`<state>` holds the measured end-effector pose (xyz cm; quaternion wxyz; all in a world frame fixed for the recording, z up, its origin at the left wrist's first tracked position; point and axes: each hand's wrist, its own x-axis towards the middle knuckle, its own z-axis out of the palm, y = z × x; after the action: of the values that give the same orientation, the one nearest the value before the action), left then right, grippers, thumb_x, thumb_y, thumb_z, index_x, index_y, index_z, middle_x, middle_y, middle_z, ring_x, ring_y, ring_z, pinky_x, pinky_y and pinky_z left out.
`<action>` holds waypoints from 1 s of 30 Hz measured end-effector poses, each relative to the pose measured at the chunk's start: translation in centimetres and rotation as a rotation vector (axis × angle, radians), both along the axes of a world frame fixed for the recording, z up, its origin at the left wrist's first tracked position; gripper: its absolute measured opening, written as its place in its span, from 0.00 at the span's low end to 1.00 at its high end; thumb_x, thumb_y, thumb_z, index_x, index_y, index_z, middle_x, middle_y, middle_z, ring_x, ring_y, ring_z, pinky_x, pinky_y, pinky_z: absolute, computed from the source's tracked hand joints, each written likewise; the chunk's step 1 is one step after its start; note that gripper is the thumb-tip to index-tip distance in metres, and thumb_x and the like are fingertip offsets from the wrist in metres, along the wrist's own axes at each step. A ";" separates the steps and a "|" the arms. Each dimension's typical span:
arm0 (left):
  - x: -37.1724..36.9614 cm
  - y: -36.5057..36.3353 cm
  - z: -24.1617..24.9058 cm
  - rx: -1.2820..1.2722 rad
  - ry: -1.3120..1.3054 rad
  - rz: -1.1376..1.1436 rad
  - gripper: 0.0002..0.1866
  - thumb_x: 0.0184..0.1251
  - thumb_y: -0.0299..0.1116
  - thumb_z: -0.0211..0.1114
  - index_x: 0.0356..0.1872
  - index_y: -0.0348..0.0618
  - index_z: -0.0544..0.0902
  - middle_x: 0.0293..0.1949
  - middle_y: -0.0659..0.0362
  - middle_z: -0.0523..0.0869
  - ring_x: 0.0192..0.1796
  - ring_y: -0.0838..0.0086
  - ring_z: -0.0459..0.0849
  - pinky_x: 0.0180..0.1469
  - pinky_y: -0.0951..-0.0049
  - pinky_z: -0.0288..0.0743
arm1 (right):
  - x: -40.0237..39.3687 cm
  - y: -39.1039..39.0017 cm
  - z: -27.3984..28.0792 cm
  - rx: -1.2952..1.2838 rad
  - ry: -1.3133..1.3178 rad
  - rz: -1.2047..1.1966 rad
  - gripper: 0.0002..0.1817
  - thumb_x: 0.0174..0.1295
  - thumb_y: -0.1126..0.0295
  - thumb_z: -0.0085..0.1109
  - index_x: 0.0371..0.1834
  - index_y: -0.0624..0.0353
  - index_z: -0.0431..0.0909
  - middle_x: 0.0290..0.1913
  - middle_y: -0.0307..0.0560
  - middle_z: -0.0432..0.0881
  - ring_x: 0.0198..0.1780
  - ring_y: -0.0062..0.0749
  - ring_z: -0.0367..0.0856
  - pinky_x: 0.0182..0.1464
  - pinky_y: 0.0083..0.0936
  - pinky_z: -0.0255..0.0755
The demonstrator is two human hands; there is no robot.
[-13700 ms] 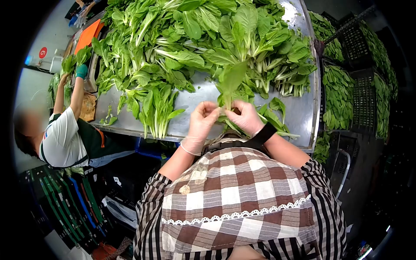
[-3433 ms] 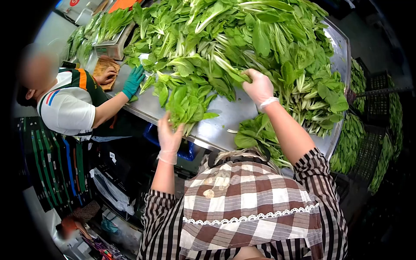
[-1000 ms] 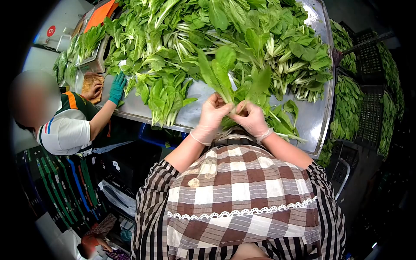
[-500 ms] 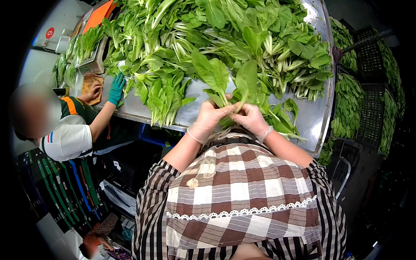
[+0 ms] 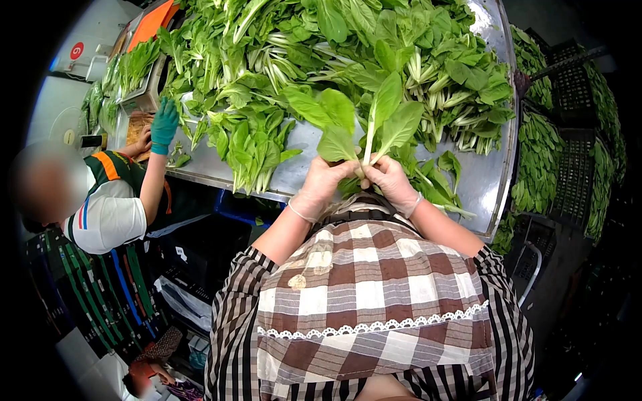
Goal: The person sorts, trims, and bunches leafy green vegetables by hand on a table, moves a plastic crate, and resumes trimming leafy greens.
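Observation:
In front of my apron, both hands hold one bok choy plant (image 5: 370, 130) upright by its pale stalks, leaves fanned toward the table. My left hand (image 5: 321, 184), in a thin clear glove, pinches the stalks from the left. My right hand (image 5: 394, 184), gloved alike, has its fingers closed at the plant's base. Just beyond is a large pile of bok choy (image 5: 374, 40) on the metal table (image 5: 478, 190). A smaller bunch of bok choy (image 5: 251, 150) lies left of my hands. Loose leaves (image 5: 438, 184) rest beside my right hand.
To the left stands a co-worker (image 5: 110, 194) with a green-gloved hand (image 5: 164, 127) raised over the table edge. Near them are a tan block (image 5: 137, 127) and an orange sheet (image 5: 152, 25). Black crates (image 5: 572, 167) with greens stand at the right.
The bok choy's leaves have spread and turned in my hands, with the white stalk and base now showing. The co-worker's green-gloved hand has moved up and left.

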<state>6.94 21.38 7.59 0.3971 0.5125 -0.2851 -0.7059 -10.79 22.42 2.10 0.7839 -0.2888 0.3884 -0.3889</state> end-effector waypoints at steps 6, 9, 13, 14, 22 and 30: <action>0.3 0.3 -2.6 0.094 -0.001 0.124 0.15 0.63 0.30 0.71 0.50 0.40 0.83 0.35 0.67 0.83 0.32 0.83 0.75 0.38 0.79 0.70 | 0.2 0.0 -0.2 -0.039 0.054 -0.078 0.08 0.69 0.72 0.60 0.46 0.65 0.78 0.38 0.43 0.84 0.31 0.21 0.79 0.36 0.17 0.74; 0.2 0.3 -2.3 0.097 0.012 0.166 0.16 0.63 0.30 0.72 0.50 0.40 0.83 0.35 0.67 0.82 0.33 0.82 0.75 0.38 0.78 0.70 | 0.2 -0.1 0.5 -0.036 0.057 -0.084 0.09 0.69 0.72 0.60 0.46 0.65 0.78 0.38 0.42 0.84 0.31 0.21 0.79 0.36 0.17 0.73; 0.1 0.3 -1.9 0.065 0.001 0.092 0.15 0.64 0.30 0.71 0.51 0.40 0.83 0.37 0.66 0.84 0.35 0.82 0.77 0.40 0.79 0.71 | 0.0 -0.1 0.5 -0.039 0.036 -0.050 0.09 0.69 0.72 0.61 0.47 0.65 0.80 0.37 0.41 0.84 0.30 0.20 0.78 0.35 0.16 0.73; -0.1 0.3 -1.1 0.053 0.001 0.078 0.15 0.64 0.30 0.71 0.51 0.40 0.83 0.38 0.65 0.85 0.36 0.82 0.78 0.40 0.79 0.71 | -0.1 -0.1 0.4 -0.026 0.036 -0.043 0.09 0.68 0.72 0.61 0.48 0.65 0.80 0.37 0.41 0.84 0.29 0.19 0.78 0.34 0.16 0.73; -0.6 0.3 -1.4 -0.064 -0.024 0.063 0.18 0.62 0.25 0.71 0.53 0.39 0.80 0.45 0.59 0.86 0.45 0.76 0.84 0.49 0.76 0.77 | 0.1 0.1 2.1 -0.105 0.233 0.123 0.12 0.64 0.69 0.68 0.47 0.62 0.83 0.33 0.35 0.83 0.30 0.14 0.75 0.33 0.13 0.70; 1.0 0.3 -3.1 0.075 0.032 -0.062 0.21 0.62 0.25 0.70 0.57 0.41 0.77 0.48 0.59 0.84 0.46 0.75 0.82 0.50 0.74 0.75 | -0.1 0.2 1.4 -0.140 0.248 0.138 0.09 0.66 0.67 0.64 0.42 0.62 0.84 0.29 0.34 0.81 0.28 0.15 0.76 0.33 0.15 0.71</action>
<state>7.98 21.68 4.53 0.3603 0.5067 -0.2679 -0.7360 -10.90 22.63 3.47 0.7329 -0.4145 0.4334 -0.3213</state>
